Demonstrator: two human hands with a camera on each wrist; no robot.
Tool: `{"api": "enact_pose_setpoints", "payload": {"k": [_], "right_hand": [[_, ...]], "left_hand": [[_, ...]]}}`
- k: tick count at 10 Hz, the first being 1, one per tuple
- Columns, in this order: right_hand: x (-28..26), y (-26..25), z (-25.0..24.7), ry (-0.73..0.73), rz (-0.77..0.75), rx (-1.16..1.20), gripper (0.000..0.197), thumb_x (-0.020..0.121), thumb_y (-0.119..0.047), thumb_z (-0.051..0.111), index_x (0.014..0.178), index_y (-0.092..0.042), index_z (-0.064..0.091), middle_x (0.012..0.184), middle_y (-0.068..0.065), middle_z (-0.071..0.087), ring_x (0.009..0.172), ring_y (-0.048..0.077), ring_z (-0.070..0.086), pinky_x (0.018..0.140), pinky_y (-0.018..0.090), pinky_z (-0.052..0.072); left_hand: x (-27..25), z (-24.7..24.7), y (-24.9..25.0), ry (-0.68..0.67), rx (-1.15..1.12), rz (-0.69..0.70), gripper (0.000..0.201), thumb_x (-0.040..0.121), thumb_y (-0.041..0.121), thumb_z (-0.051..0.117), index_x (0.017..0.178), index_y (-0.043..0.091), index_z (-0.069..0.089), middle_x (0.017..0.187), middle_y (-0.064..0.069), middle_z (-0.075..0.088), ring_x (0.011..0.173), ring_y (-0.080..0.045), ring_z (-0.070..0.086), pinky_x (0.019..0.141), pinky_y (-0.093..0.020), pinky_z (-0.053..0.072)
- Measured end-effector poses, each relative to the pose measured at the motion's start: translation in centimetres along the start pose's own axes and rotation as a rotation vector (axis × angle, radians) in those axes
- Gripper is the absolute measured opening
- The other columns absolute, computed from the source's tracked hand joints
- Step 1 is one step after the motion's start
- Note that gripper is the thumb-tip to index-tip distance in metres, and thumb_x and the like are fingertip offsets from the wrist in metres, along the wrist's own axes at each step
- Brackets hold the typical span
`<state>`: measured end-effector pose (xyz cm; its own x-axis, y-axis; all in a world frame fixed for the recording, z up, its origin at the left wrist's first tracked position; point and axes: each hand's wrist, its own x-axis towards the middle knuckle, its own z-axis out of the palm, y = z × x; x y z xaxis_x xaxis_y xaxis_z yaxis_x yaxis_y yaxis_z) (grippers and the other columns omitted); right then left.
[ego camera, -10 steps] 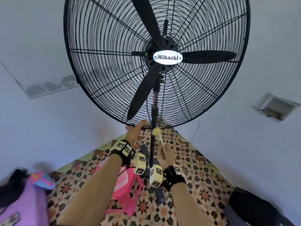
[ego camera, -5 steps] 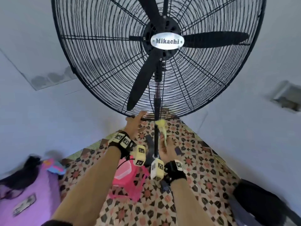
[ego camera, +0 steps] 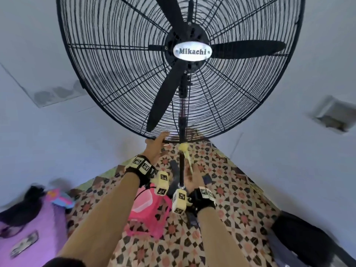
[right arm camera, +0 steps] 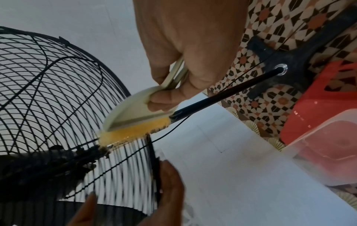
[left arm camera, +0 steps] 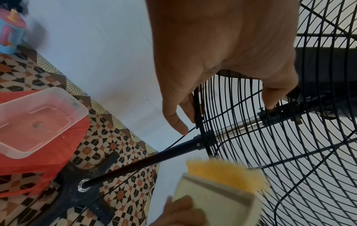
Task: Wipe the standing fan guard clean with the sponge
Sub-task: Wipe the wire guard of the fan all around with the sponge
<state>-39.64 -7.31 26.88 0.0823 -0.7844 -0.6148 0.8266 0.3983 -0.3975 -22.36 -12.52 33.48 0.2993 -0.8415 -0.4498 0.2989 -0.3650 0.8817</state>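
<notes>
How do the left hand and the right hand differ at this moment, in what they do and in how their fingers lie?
The left hand steadies the fan guard at its lower rim, fingers curled round the edge; the right hand grips the sponge tool by its cream handle.
The left hand touches the guard directly; the right hand reaches it only through the yellow sponge pad, which lies against the wires.
Both work at the bottom of the guard, near the pole.

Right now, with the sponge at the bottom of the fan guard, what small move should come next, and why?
Probably draw the sponge sideways along the lower wires of the guard. Its yellow face already meets them beside the pole, the right hand grips its handle, and the left hand steadies the rim.
</notes>
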Motion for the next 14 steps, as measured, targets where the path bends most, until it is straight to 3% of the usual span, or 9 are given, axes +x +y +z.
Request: {"api": "enact_pose_setpoints", "payload": {"k": [2,4,5,7,9,10,11,12,14], "right_hand": [[-0.6,1.3,-0.4,-0.154,0.094,0.258,0.019,0.078,-0.017,0.076,0.086,-0.003,0.067,0.070,0.006,0.070,0.056,0.011,0.069,0.054,0.019,0.058],[1.3,1.2,-1.8,-0.018,0.043,0.326,0.029,0.106,-0.028,0.054,0.106,-0.001,0.063,0.092,0.013,0.070,0.073,0.016,0.068,0.056,0.019,0.059],[1.6,1.5,-1.8,0.010,0.059,0.337,0.025,0.104,-0.018,0.058,0.114,0.005,0.062,0.106,0.021,0.068,0.088,0.025,0.067,0.062,0.026,0.063],[0.9,0.4,-0.1,-0.072,0.046,0.305,0.022,0.088,-0.003,0.072,0.106,0.005,0.064,0.097,0.020,0.067,0.082,0.023,0.066,0.058,0.024,0.060],[-0.6,-0.8,-0.1,-0.154,-0.032,-0.071,0.014,0.103,-0.007,0.055,0.094,-0.002,0.065,0.079,0.008,0.069,0.064,0.013,0.069,0.054,0.020,0.056],[-1.3,-3.0,0.2,-0.200,-0.145,-0.413,0.019,0.100,-0.007,0.055,0.106,-0.001,0.073,0.091,0.022,0.069,0.077,0.020,0.065,0.062,0.023,0.053],[-2.4,-4.4,0.0,-0.167,-0.319,-0.783,0.019,0.099,-0.008,0.063,0.115,-0.002,0.071,0.101,0.016,0.073,0.074,0.013,0.068,0.069,0.026,0.057],[-3.6,-5.2,1.2,-0.151,-0.498,-1.077,0.011,0.098,-0.011,0.068,0.109,-0.012,0.067,0.088,-0.006,0.071,0.058,-0.005,0.063,0.058,0.015,0.054],[-4.2,-5.3,4.1,-0.232,-0.837,-1.449,0.005,0.093,-0.023,0.076,0.095,-0.025,0.072,0.083,-0.020,0.068,0.075,-0.016,0.061,0.071,0.004,0.043]], "left_hand": [[-0.2,-0.1,0.6,-0.023,-0.006,-0.034,0.134,0.053,0.063,0.095,0.153,0.013,0.022,0.137,-0.019,0.056,0.110,-0.031,0.072,0.083,-0.045,0.063],[-0.6,-0.2,0.3,0.013,-0.015,-0.005,0.150,0.045,0.068,0.096,0.158,0.014,0.014,0.148,-0.017,0.050,0.116,-0.022,0.068,0.079,-0.041,0.063],[-0.8,-0.2,0.6,-0.004,-0.037,-0.015,0.151,0.052,0.061,0.093,0.159,0.017,-0.004,0.145,-0.017,0.047,0.116,-0.024,0.067,0.089,-0.050,0.062],[0.2,-0.2,0.6,-0.015,-0.035,-0.019,0.137,0.051,0.059,0.094,0.156,0.009,0.022,0.144,-0.015,0.047,0.111,-0.021,0.066,0.075,-0.038,0.063],[1.7,-1.4,1.0,-0.033,-0.009,-0.032,0.140,0.039,0.057,0.101,0.151,0.003,0.035,0.137,-0.025,0.058,0.102,-0.031,0.074,0.072,-0.043,0.064],[1.7,-2.2,2.2,-0.088,0.028,-0.029,0.097,0.055,0.049,0.095,0.132,0.000,0.060,0.140,-0.024,0.058,0.103,-0.031,0.070,0.057,-0.034,0.058],[1.0,-2.9,4.1,-0.155,0.053,-0.045,0.029,0.089,0.033,0.078,0.110,0.014,0.071,0.137,-0.021,0.060,0.103,-0.029,0.066,0.055,-0.032,0.058],[0.0,-4.4,5.5,-0.177,0.026,-0.018,0.011,0.100,0.022,0.065,0.099,0.012,0.071,0.109,-0.017,0.068,0.095,-0.028,0.070,0.072,-0.036,0.061],[-3.1,-4.6,2.1,-0.257,0.517,0.092,0.056,0.082,0.036,0.081,0.123,0.006,0.055,0.135,-0.014,0.051,0.106,-0.027,0.061,0.083,-0.040,0.056]]}}
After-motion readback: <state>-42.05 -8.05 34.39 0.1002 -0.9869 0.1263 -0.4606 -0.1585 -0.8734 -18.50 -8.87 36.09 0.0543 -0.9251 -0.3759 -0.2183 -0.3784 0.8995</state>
